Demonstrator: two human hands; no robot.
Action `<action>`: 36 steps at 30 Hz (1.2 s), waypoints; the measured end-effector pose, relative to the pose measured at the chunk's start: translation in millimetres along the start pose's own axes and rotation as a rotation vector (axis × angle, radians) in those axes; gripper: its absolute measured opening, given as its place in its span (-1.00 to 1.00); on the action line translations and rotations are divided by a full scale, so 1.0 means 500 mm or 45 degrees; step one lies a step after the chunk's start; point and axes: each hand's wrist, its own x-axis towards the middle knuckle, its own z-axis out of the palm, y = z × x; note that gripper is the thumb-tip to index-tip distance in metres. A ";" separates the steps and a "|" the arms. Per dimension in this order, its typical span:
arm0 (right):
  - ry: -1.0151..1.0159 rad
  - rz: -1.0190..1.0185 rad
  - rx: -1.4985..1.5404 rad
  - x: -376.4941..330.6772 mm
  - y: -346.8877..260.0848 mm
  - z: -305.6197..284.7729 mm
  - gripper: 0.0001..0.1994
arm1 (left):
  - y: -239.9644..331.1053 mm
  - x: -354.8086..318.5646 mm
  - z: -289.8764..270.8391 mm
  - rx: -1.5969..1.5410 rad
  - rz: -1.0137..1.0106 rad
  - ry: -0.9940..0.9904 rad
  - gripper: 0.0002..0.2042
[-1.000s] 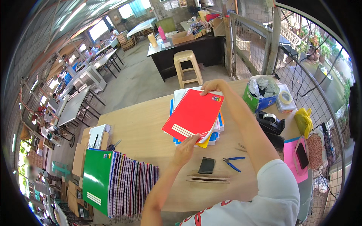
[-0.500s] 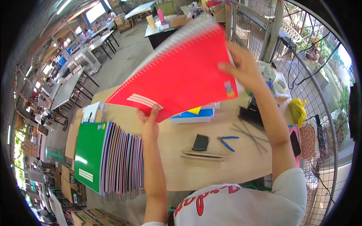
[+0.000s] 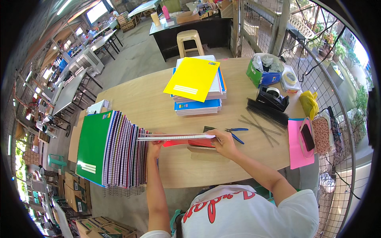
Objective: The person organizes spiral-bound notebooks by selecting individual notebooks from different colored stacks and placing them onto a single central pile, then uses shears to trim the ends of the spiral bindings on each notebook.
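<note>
Between my two hands is a red-covered spiral notebook [image 3: 176, 137], turned nearly edge-on low over the near part of the table, its white page edges and coil showing. My left hand [image 3: 155, 147] is closed on its left end, beside a row of spiral notebooks [image 3: 127, 158] with a green cover [image 3: 93, 146] at the outer side. My right hand [image 3: 223, 144] grips the right end, fingers partly hidden. Just beyond and under the notebook are a wooden strip [image 3: 206, 152] and a small dark block [image 3: 208, 129]. Blue-handled pliers [image 3: 238, 135] lie right of my right hand.
A pile of papers and covers topped by a yellow cover [image 3: 192, 79] stands at the table's middle. To the right are loose wire coils [image 3: 260, 129], a black tape dispenser [image 3: 273, 99], a box of plastic [image 3: 265, 69], and a pink folder [image 3: 297, 148] under a phone [image 3: 306, 137].
The red notebook came down from high over the table toward me and tipped from its broad cover to edge-on. Both hands moved with it, still holding it.
</note>
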 end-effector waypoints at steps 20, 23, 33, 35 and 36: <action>0.185 0.232 0.181 -0.209 0.204 -0.029 -0.35 | -0.205 -0.086 0.128 -0.080 -0.185 -0.276 -0.37; 0.163 0.396 0.591 -0.198 0.228 -0.025 -0.48 | -0.240 -0.119 0.105 -0.169 -0.448 -0.256 -0.35; -0.127 0.546 0.174 -0.236 0.262 -0.077 -0.54 | 0.176 -0.234 0.453 1.243 1.002 0.101 -0.28; -0.407 0.572 -0.124 -0.194 0.241 -0.110 -0.52 | 0.200 -0.172 0.506 1.471 0.872 -0.245 -0.49; -0.413 0.590 -0.082 -0.162 0.206 -0.145 -0.56 | 0.190 -0.169 0.494 1.479 0.868 -0.209 -0.49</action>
